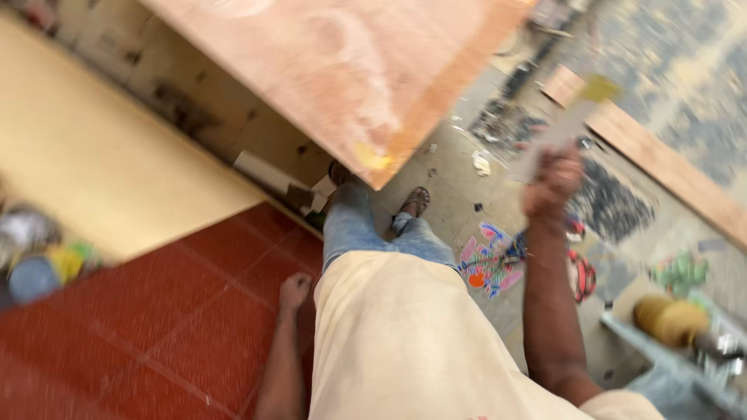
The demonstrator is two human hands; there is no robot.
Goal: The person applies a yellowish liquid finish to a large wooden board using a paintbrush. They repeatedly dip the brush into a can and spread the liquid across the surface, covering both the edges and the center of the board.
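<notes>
My right hand [552,180] is raised in front of me and closed on a flat scraper-like tool [562,126] with a pale blade and a yellowish tip. My left hand [294,292] hangs low beside my leg, fingers curled, holding nothing that I can see. A large reddish-brown plywood board [342,62] slants overhead in front of me, with pale smears and a yellow blob near its lower corner. The view is motion-blurred.
A cream panel [93,155] lies at the left over red floor tiles [156,319]. Cans [35,257] sit at the far left. A wooden plank [661,167] runs at the right. Colourful scraps [486,264], a roll [669,319] and debris litter the floor.
</notes>
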